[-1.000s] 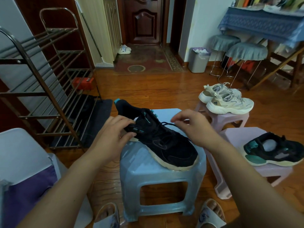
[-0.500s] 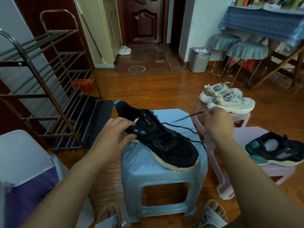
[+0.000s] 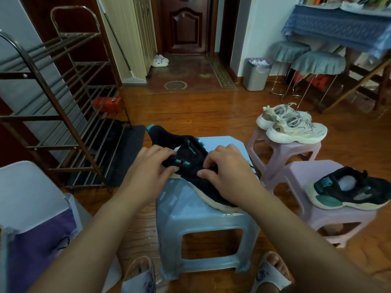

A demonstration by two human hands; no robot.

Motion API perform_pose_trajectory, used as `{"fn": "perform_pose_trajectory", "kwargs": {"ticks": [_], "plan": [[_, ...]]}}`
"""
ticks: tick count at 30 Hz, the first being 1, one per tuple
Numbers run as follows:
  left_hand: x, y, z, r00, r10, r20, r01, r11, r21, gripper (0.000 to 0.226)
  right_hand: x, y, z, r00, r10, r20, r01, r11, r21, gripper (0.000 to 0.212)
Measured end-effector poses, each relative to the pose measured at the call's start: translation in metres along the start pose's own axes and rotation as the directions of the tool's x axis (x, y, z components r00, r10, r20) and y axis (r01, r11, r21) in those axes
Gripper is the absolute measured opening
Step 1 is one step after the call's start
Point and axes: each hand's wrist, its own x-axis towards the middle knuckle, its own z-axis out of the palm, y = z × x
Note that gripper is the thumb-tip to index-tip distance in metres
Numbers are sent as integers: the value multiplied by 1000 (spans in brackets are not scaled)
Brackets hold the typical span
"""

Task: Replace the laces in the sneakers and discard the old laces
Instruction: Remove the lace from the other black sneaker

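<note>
— Which step is this?

— Unlacing, I'd say. The black sneaker (image 3: pixel 190 166) lies on the blue stool (image 3: pixel 201 218), toe toward the person, heel pointing away toward the rack (image 3: pixel 53 102). The left hand (image 3: pixel 148 172) grips the collar side by the teal eyelet tabs, steadying it. The right hand (image 3: pixel 228 172) is bent over the tongue area, fingertips curled and pinching at something dark there — most likely the lace, though the lace itself is hard to make out under the fingers.

— So both hands are on the shoe?

— Yes, close together, one each side of the throat, neither one free.

— What does the next move call for?

— Probably drawing the lace out of the next pair of eyelets while the left hand keeps the shoe from sliding off the stool. A thin cord through snug holes wants a short, straight pull, not a yank.

— How does the shoe look?

— Black suede-like upper, teal accents, a cream sole that overhangs the stool's edge a little. Its mate (image 3: pixel 349 191) sits on a pink stool (image 3: pixel 330 220) to the right, apparently with no lace in it. A beige pair (image 3: pixel 292 125) rests on another pink stool beyond, laces in place.

— And the bin for old laces?

— A grey bin (image 3: pixel 255 77) stands by the far wall, well apart.
</note>
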Motion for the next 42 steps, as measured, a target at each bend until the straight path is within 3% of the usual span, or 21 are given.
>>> {"fn": "perform_pose_trajectory", "kwargs": {"ticks": [5,9,11,13,16,19,23,25,28,31,32,34,35,38,40,42], "plan": [[-2,-3,-4,1000,-10,12,10,1000,16,28,5,32,-20,983,-156,100,149,986,77,13],[-2,0,-3,999,-32,3,32,999,24,26,-2,76,-49,992,107,67,-122,945,302,14],[-2,2,-1,1000,-20,1,20,1000,23,25,-5,75,-50,983,182,28,-178,905,387,6],[-1,3,0,999,-32,-4,32,999,17,26,-7,52,-44,990,138,-29,-121,937,326,17],[2,3,1,999,-45,-8,45,998,31,28,-7,13,-19,998,-57,-25,58,998,17,40],[2,3,1,999,-47,-6,48,998,39,29,-3,3,3,982,-176,-64,160,965,-209,32],[0,6,-1,999,-47,9,47,998,49,26,-2,4,-2,971,-234,-52,215,947,-240,22],[0,4,-2,998,-55,10,54,997,49,27,-5,12,-13,986,-154,-57,140,971,-193,23],[1,2,-2,998,-63,2,63,997,39,26,-7,48,-38,978,175,-109,-184,980,-71,25],[1,4,0,999,-38,-3,39,998,39,26,-12,85,-63,823,557,-106,-558,829,25,23],[0,4,0,999,-39,-8,39,998,39,27,-13,92,-64,783,604,-148,-610,793,4,20],[0,5,1,999,-44,-21,45,998,44,29,-12,85,-58,792,531,-301,-566,824,-36,14],[0,5,2,999,-45,-27,46,998,49,30,-10,72,-53,836,441,-327,-472,881,-17,14],[0,6,3,998,-47,-38,49,997,55,31,-7,22,-29,980,110,-167,-120,991,-55,22],[0,6,3,998,-49,-39,51,997,53,30,-5,6,-6,996,-38,-78,24,986,-163,27],[1,6,3,998,-56,-34,57,997,51,29,-3,1,7,989,-99,-112,72,972,-224,20]]}}
